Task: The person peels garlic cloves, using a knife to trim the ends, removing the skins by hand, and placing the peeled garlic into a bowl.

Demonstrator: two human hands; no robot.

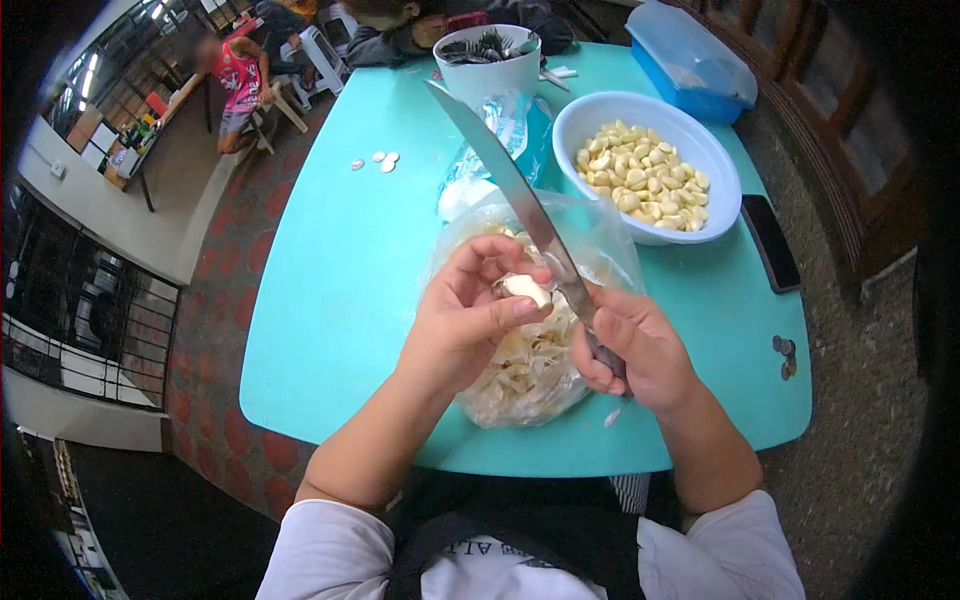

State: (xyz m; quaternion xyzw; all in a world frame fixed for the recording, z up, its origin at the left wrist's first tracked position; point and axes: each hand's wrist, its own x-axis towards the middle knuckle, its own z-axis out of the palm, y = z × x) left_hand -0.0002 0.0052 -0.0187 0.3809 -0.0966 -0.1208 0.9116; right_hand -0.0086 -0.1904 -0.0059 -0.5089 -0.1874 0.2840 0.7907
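Observation:
Between the thumb and fingers of my left hand (465,315) is a garlic clove (527,290), its pale flesh showing with some brownish skin at one side. My right hand (640,345) is closed around the handle of a long knife (520,195), whose broad blade points up and away to the left. The lower blade is close beside the clove; I cannot tell whether they touch. Beneath both hands lies a clear plastic bag (535,385) full of papery garlic skins. A light blue bowl (735,205) of peeled garlic cloves (645,175) stands to the right.
A white bucket (490,75) of dark utensils and a blue lidded box (690,65) stand at the far side of the turquoise table (330,290). A phone (770,243) and coins (786,357) lie along the right edge. More coins (388,162) are at left. People sit beyond.

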